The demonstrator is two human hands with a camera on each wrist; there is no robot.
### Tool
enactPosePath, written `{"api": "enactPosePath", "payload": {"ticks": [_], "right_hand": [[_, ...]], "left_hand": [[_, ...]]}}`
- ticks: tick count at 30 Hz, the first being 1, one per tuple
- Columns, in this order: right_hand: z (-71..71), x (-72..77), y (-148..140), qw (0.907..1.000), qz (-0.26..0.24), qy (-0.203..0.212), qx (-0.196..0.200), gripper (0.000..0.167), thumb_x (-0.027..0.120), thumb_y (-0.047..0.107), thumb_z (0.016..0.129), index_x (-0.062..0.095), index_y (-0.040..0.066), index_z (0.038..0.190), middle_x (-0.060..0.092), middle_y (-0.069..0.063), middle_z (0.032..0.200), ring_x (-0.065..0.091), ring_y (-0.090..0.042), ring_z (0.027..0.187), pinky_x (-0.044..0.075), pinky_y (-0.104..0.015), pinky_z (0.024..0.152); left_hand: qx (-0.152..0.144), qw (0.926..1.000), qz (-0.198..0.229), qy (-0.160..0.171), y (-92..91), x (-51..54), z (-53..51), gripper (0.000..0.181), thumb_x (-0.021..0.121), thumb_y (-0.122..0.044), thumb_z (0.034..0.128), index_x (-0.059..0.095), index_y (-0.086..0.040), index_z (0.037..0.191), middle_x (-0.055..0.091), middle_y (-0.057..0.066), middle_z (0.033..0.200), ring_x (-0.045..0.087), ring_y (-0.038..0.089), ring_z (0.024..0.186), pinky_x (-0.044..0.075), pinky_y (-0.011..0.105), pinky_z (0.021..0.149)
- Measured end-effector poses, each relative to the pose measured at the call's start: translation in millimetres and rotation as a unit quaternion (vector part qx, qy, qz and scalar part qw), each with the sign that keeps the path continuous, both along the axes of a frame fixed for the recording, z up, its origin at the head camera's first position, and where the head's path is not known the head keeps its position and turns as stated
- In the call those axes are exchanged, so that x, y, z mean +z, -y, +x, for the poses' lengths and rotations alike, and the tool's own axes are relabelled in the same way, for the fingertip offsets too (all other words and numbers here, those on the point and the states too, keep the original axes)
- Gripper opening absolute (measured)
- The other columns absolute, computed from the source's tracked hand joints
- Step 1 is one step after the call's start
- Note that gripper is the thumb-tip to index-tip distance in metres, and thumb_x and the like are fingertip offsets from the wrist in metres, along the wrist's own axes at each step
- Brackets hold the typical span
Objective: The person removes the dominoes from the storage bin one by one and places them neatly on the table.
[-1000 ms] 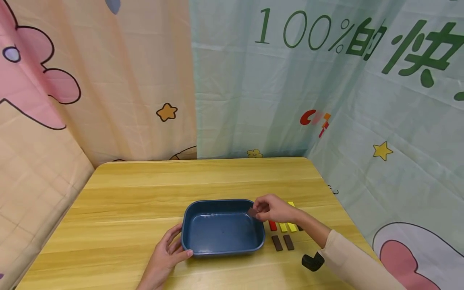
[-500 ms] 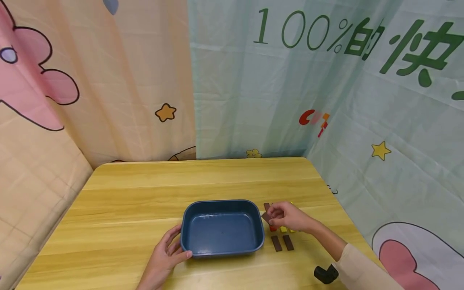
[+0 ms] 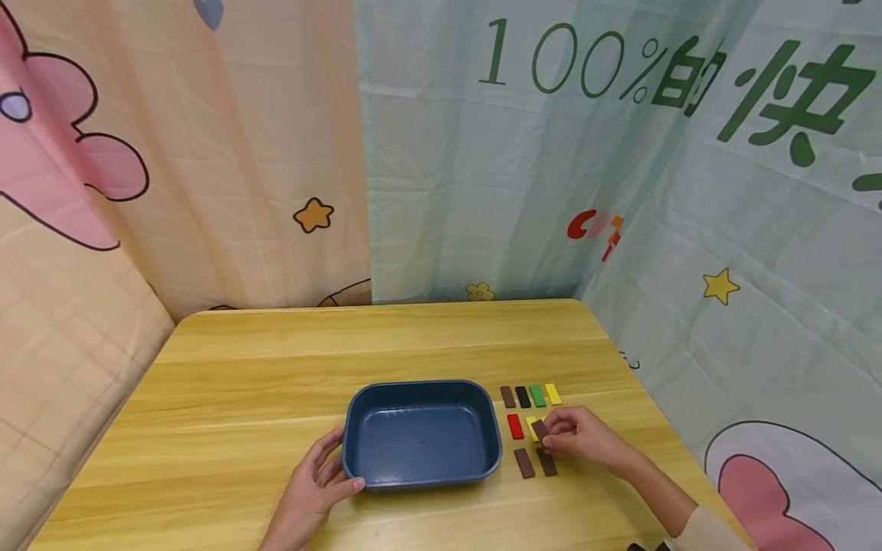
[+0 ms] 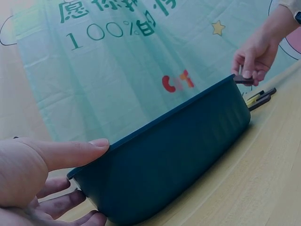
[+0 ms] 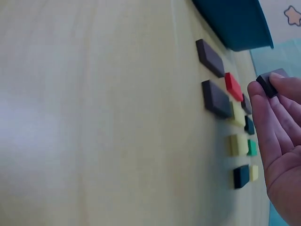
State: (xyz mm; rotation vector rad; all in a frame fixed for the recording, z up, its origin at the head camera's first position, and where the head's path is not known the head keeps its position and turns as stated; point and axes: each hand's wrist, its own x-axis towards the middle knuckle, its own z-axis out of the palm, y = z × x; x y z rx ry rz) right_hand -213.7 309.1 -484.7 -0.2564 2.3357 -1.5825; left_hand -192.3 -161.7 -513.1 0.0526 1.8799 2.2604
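In the head view my right hand (image 3: 586, 440) pinches a dark brown rectangular block (image 3: 540, 431) between thumb and fingertips. It is raised over the blocks lying on the table; the right wrist view shows the held block (image 5: 268, 84) clear of the surface. My left hand (image 3: 313, 486) holds the left front corner of a deep blue plastic basin (image 3: 422, 448). Its thumb lies along the rim and its other fingers are against the end wall, as the left wrist view shows. No block is visible inside the basin. Part of a yellow block (image 3: 531, 428) is hidden behind the held one.
Small blocks lie in rows right of the basin: a brown (image 3: 507, 396), a black (image 3: 523, 396), a green (image 3: 537, 396) and a yellow one (image 3: 553, 394) behind, a red one (image 3: 515, 426) in the middle, two brown blocks (image 3: 524, 463) in front. Printed curtains (image 3: 441, 191) surround the wooden table.
My right hand has moved from above the basin's right rim rightward and toward me, over the blocks, carrying the brown block. My left hand and the basin have stayed in place.
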Motion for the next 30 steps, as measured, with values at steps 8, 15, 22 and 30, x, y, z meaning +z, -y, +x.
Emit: {"api": "enactPosePath", "payload": {"ticks": [8,15,22,30], "right_hand": [[24.7,-17.5,-20.6,0.9977,-0.018,0.041,-0.051,0.02,0.073,0.004,0.095,0.063,-0.01,0.106,0.071,-0.013,0.09,0.074,-0.028,0.088,0.063,-0.035,0.075],[32.0,-20.7,-23.8,0.9947,-0.004,0.081,-0.063,0.016,0.075,0.005,0.094,0.066,-0.007,0.099,0.073,-0.013,0.086,0.072,-0.022,0.076,0.062,-0.032,0.067],[27.6,-16.6,-18.0,0.9934,0.025,0.089,-0.068,0.017,0.077,0.009,0.094,0.069,-0.005,0.092,0.071,-0.011,0.079,0.066,-0.018,0.068,0.057,-0.028,0.059],[21.9,-11.5,-12.1,0.9911,0.106,0.048,-0.065,0.02,0.08,0.015,0.092,0.069,0.0,0.083,0.065,-0.006,0.067,0.057,-0.015,0.057,0.05,-0.027,0.053]], "left_hand": [[0.003,0.9999,0.007,-0.01,0.0,2.5,0.0,0.083,0.075,0.014,0.0852,0.034,0.002,0.156,0.033,0.025,0.161,0.04,0.042,0.141,0.053,0.027,0.096],[0.004,1.0,0.003,-0.008,3.1,3.8,-1.7,0.081,0.075,0.013,0.0861,0.034,0.002,0.156,0.033,0.025,0.161,0.04,0.042,0.141,0.053,0.027,0.096],[0.008,1.0,0.001,-0.006,6.4,2.6,0.1,0.082,0.075,0.013,0.0865,0.033,0.002,0.156,0.032,0.024,0.161,0.038,0.041,0.142,0.053,0.027,0.096],[0.017,0.9998,0.0,-0.009,6.6,2.7,1.2,0.082,0.075,0.013,0.086,0.034,0.002,0.156,0.033,0.024,0.161,0.039,0.042,0.142,0.053,0.026,0.096]]}}
